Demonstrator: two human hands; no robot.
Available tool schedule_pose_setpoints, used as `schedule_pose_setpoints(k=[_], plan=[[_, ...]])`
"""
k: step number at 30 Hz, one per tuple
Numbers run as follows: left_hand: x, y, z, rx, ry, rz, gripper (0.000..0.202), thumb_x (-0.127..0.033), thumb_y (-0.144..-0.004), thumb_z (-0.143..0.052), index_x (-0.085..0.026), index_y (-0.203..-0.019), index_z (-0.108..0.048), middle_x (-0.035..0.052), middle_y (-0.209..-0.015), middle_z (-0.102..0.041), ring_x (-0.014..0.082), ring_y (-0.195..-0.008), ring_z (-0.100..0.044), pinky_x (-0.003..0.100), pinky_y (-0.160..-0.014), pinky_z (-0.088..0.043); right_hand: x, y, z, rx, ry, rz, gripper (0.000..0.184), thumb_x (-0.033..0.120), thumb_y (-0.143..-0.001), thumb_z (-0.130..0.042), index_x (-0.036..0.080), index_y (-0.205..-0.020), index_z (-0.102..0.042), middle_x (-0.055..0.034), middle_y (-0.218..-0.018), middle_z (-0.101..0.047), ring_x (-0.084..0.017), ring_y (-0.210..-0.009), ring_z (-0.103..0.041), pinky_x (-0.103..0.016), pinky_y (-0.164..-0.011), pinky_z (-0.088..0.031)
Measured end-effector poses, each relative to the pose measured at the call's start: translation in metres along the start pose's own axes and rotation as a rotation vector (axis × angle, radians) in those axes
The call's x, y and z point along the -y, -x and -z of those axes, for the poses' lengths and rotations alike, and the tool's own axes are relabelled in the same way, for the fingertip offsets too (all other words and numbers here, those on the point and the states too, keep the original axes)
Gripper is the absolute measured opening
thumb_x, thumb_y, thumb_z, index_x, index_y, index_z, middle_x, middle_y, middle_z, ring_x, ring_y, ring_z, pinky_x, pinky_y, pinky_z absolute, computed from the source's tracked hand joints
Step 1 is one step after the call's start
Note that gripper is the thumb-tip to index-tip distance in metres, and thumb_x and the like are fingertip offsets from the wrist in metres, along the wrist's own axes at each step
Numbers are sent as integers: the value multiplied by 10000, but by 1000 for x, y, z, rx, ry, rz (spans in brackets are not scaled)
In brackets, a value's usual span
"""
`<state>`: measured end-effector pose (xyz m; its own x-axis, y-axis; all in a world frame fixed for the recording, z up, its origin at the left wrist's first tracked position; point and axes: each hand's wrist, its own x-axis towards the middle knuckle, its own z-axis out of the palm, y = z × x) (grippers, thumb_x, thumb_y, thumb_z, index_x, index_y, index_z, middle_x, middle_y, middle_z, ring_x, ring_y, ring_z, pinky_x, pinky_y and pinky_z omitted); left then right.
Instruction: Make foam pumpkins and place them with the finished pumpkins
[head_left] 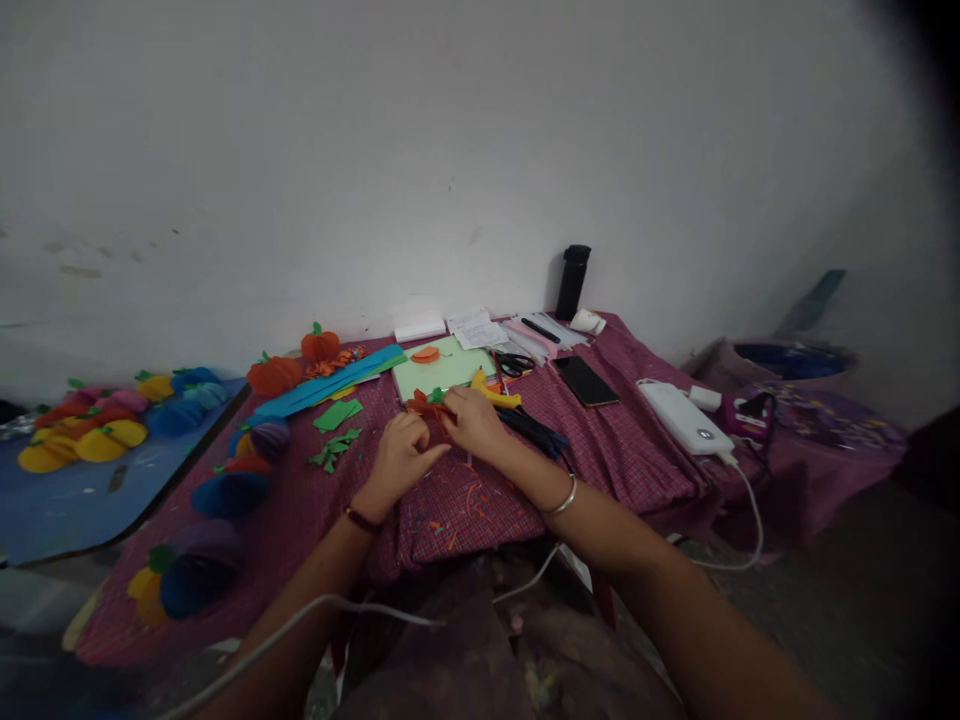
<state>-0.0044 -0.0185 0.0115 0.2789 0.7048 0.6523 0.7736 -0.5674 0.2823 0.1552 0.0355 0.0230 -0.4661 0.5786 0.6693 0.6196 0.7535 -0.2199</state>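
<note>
Two bare hands close together over the table [637, 450], left hand [405, 450] a bit nearer the body, right hand [474, 420] a bit farther out. Between them, right at the fingertips, a small orange paper piece [425, 407] with a green paper bit [436, 396] at its far side. Right fingers bent and pinching at its right side, by the look of it, and closer to the green bit than the left fingers. Left fingers curled near its left edge, thumb poking out toward the right hand; cannot tell if pinching or only touching. Looks wider from side to side, but too covered to be sure of its long way. Just past the fingers, a pale green sheet [450, 374]. Close on the right of the right fingers, a yellow thing [501, 396]. Left of the left fingers, green paper scraps [334, 452], and farther out, long blue paper strips [322, 388]. Back toward the body, thin orange bits [474, 498].
</note>
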Motion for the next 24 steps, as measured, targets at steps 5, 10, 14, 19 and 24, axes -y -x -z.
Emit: schedule_pose_setpoints(k=[5,10,14,19,24], plan=[[1,0,1,-1,-9,-5,361,-257,-776,-680,-207,-593,-374,-15,-649,-457,159,-655,-423,295,-625,-325,-3,-1,1,13,-14,-31,117,114,-838,-527,159,-749,-588,-57,-765,-586,-175,-726,-490,-281,-651,-321],[3,-2,3,-29,22,29,313,-278,-788,-664,-207,-607,-418,-10,-657,-494,164,-663,-458,293,-625,-350,-7,-2,-1,-1,-84,-66,133,119,-833,-527,170,-712,-551,-38,-744,-558,-163,-706,-475,-270,-638,-308],[4,-2,4,-86,72,42,84,-188,-784,-629,-201,-759,-550,19,-782,-593,184,-793,-542,309,-736,-418,-11,-3,-6,-21,-185,-124,143,130,-811,-528,179,-681,-497,-5,-696,-502,-145,-660,-441,-258,-615,-290],[4,-2,4,-162,126,65,74,-142,-798,-556,-202,-755,-567,21,-798,-610,171,-795,-570,301,-747,-442,-14,-4,-11,-31,-356,-242,207,165,-770,-521,196,-611,-392,39,-616,-399,-122,-592,-364,-249,-568,-232],[7,-1,3,-218,347,334,78,-232,-806,-559,-195,-762,-611,9,-723,-614,147,-659,-572,262,-610,-447,-17,-5,-13,-21,-510,-329,225,239,-758,-515,198,-592,-368,57,-584,-373,-108,-578,-346,-236,-552,-218]])
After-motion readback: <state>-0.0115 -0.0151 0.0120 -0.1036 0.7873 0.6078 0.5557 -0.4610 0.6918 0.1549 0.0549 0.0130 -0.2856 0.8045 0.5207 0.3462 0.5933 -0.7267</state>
